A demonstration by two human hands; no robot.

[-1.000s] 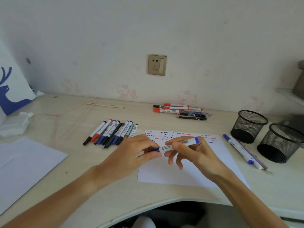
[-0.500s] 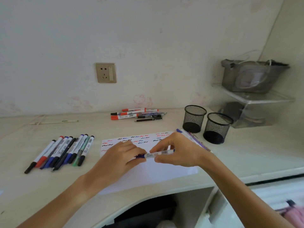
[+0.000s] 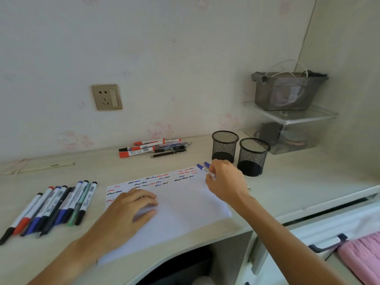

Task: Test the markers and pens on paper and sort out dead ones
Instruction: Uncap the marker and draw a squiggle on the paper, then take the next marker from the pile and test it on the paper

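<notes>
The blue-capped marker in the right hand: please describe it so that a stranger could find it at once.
Find the two black mesh cups at the desk's right. Just left of them, at the paper's far right corner, the right hand pinches a white blue-capped marker. A similar marker lies beside it, untouched.

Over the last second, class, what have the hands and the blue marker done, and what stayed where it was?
The left hand let go of the blue marker and settled flat on the test paper. The right hand carried the marker rightward toward the mesh cups. The marker row and far pen pile stayed put.
</notes>
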